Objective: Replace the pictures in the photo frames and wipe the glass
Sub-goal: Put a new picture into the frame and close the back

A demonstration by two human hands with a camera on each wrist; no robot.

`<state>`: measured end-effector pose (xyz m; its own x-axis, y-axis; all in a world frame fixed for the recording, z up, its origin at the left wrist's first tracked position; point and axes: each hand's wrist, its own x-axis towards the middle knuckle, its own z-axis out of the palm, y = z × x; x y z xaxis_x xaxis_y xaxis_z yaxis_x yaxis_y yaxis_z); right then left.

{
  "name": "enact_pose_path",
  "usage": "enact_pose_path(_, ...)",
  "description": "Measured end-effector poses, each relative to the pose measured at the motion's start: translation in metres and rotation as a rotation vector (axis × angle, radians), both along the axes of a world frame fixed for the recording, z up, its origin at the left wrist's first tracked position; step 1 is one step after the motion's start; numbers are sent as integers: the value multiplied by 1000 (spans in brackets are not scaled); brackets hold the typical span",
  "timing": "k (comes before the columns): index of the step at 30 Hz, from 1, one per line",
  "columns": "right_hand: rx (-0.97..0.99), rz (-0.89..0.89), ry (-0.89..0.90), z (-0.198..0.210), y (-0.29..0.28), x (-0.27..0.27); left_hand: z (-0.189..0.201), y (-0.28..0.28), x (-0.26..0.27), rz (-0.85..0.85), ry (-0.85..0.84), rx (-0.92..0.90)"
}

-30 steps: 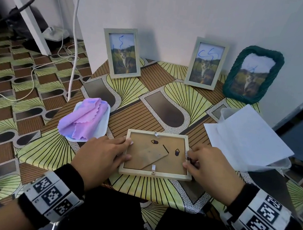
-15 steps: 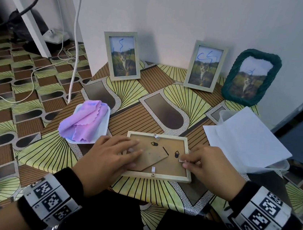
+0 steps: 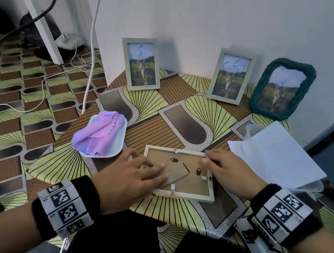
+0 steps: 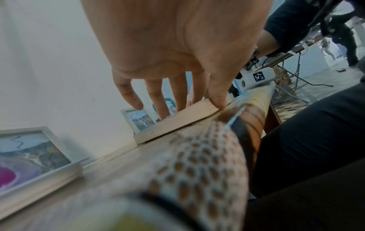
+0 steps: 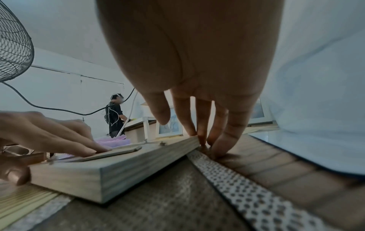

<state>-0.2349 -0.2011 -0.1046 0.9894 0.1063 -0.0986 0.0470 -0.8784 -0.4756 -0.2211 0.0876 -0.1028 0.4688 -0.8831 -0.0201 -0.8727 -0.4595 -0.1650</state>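
Face down near the front edge of the patterned green-and-brown table (image 3: 185, 99): pale wooden rectangular photo frame (image 3: 190, 196), brown backing board up. Left hand (image 3: 126, 181) spread flat on the backing, fingers (image 4: 128, 95) straight, pressing the folded stand, thumb against the near rim. Right hand (image 3: 232, 173) at the frame's far right corner, fingertips (image 5: 219, 150) straight against the frame's edge and the table, gripping nothing. Left of the frame, pink-violet cloth (image 3: 98, 134) heaped on a white tray (image 3: 118, 141). Right, white paper sheet (image 3: 277, 153) over a clear plastic tub (image 3: 311, 185). Against the wall, two pale upright framed cat photos (image 3: 141, 64) and one green woven oval-cornered frame (image 3: 281, 89).
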Motion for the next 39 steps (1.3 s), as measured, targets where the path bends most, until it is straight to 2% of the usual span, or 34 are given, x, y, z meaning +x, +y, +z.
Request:
enact_pose_path(2,21,-20,17,0,-1,-1,0,1,0,-43,-28,-33)
enact_pose_path(6,190,-151,83,4,-6,-3,9,4,3,-113,0,-94)
enact_pose_path(8,360,-219,127,7,-9,-2,17,3,5,-131,49,-162)
enact_pose_path(11,715,-371,199,14,-11,-5,33,4,10,-96,125,-296)
enact_pose_path(16,1089,-512,154,21,-13,-7,49,3,21,65,477,-629)
enact_pose_path(20,1256,-560,94,24,-15,-4,47,-5,23,197,690,-856)
enact_pose_path(25,1260,-559,86,23,-12,-3,27,-8,23,480,1062,-1000)
enact_pose_path(30,1226,-545,95,16,-2,1,9,-10,21,557,1036,-968)
enact_pose_path(34,1154,-510,129,13,7,6,-2,-12,19,608,1107,-885)
enact_pose_path(39,991,-408,186,8,16,8,-3,-15,18,538,983,-729)
